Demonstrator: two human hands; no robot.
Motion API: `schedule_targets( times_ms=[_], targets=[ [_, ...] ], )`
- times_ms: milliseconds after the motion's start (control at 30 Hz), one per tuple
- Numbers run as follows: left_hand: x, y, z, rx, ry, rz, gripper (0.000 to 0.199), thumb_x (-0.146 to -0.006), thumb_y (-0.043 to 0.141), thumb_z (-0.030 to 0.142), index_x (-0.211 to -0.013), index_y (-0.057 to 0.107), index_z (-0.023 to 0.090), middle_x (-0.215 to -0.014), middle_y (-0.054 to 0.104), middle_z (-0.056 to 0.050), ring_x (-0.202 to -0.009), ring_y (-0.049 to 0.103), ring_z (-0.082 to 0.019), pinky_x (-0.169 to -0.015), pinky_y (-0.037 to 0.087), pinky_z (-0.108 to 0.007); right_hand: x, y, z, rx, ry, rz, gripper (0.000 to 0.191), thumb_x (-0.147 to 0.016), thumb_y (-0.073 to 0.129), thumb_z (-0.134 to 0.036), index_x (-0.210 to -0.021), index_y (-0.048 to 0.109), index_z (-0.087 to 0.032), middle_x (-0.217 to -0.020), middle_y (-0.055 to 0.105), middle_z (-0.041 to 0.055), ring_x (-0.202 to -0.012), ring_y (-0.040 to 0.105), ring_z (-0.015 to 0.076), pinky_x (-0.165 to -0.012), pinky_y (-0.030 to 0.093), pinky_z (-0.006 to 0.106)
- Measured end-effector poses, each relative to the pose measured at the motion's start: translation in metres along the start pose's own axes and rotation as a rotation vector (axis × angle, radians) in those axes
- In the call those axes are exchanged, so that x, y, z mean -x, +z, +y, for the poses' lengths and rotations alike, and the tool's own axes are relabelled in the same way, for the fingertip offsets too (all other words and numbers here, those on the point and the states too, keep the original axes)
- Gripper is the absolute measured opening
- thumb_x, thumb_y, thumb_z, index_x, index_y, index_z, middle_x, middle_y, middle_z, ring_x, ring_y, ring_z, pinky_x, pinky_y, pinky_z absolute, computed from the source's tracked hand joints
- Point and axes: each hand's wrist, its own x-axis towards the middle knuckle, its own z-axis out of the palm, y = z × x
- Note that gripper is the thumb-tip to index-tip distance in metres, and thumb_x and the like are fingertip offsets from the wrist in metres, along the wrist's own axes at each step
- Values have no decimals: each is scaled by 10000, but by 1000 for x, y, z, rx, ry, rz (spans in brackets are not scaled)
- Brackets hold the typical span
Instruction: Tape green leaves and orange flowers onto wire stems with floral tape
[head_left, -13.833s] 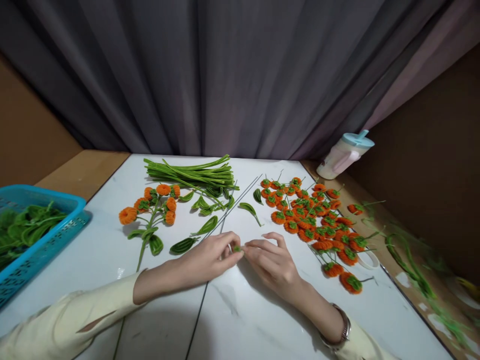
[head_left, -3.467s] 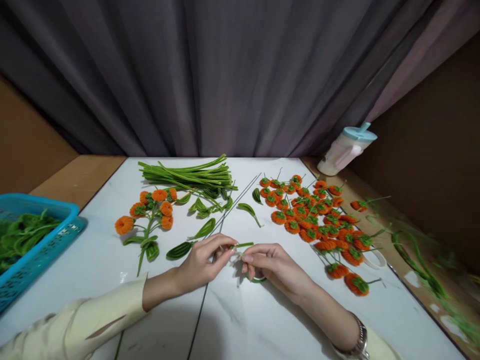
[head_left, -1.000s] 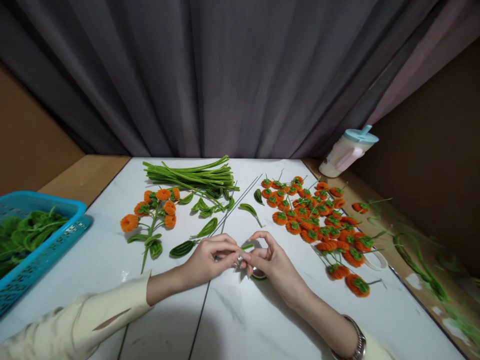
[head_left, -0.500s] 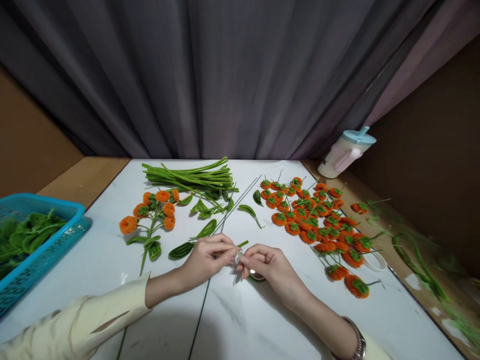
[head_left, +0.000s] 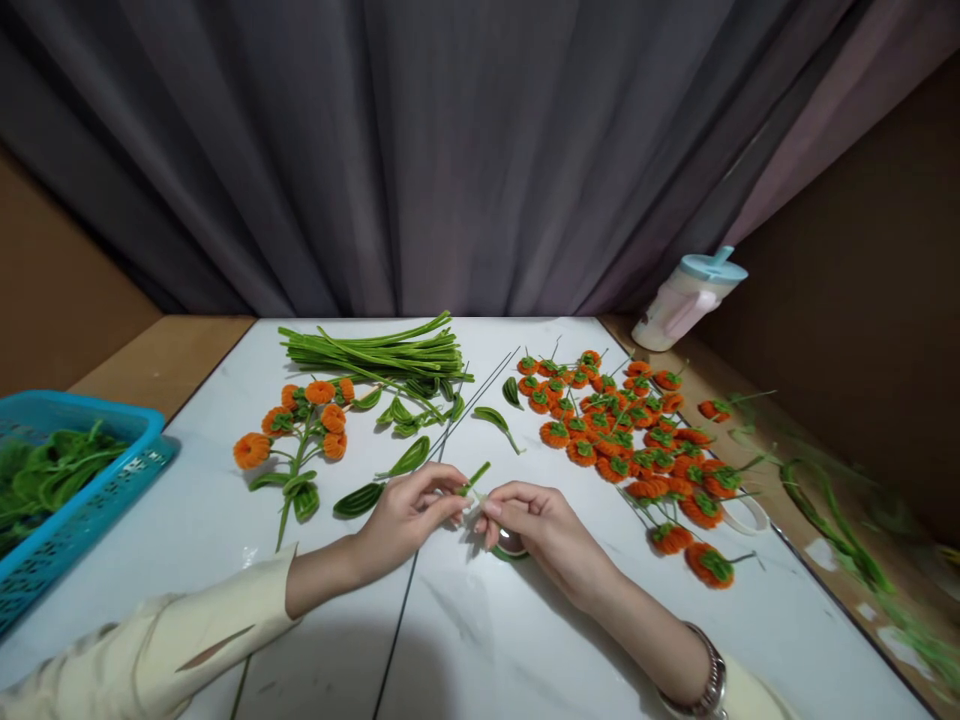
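Head view: pinching a short green stem [head_left: 478, 475], tilted, in the fingers of the left hand [head_left: 405, 515], above the middle of the worktop [head_left: 480, 645], well in from its far edge. With the fingers of the right hand [head_left: 551, 535], seemingly pinching a pale strip [head_left: 479, 497] just beside it. Could drop the stem by gripping too lightly; could tear the strip by pulling too hard.

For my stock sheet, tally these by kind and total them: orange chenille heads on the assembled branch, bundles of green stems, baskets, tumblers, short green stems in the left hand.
Orange chenille heads on the assembled branch: 7
Bundle of green stems: 1
Blue basket: 1
Lidded tumbler: 1
Short green stem in the left hand: 1
Total: 11
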Motion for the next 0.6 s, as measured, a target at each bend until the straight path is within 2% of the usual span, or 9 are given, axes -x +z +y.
schedule_targets(
  times_ms=[133, 333, 433, 600],
  targets=[
    [2, -2, -1, -110, 119, -16, 120, -852, 585, 217, -951, 558, 155, -809, 640, -23, -647, 657, -121, -583, 587, -213, 0, -1, 0, 27, 13, -12, 272, -715, 750, -384, -735, 693, -120, -616, 688, 49, -527, 520, 105, -557, 341, 260],
    [3, -4, -1, -486, 474, -5, 114, -921, 479, 156, -1012, 546, 172, -833, 680, -33, -719, 670, -122, -683, 558, -197, 1, 0, 1, 38, -3, -5, 265, -699, 768, -386, -695, 683, -135, -604, 684, 31, -539, 560, 108, -562, 366, 248],
    [2, -4, 0, -545, 570, -7, 117, -948, 441, 171, -1024, 529, 164, -835, 674, -47, -736, 670, -125, -699, 556, -201, 1, 1, 1, 78, -8, -6, 292, -681, 776, -409, -694, 683, -133, -585, 671, 21, -524, 545, 104, -567, 375, 249],
    [0, -5, 0, -556, 671, -65, 157, -957, 410, 160, -1084, 501, 149, -844, 665, -79, -769, 665, -148, -700, 563, -230, 1, 0, 1, 137, -24, -26, 322, -731, 728, -443, -756, 673, -127, -570, 661, 17, -493, 496, 90, -523, 315, 236]
  ],
)
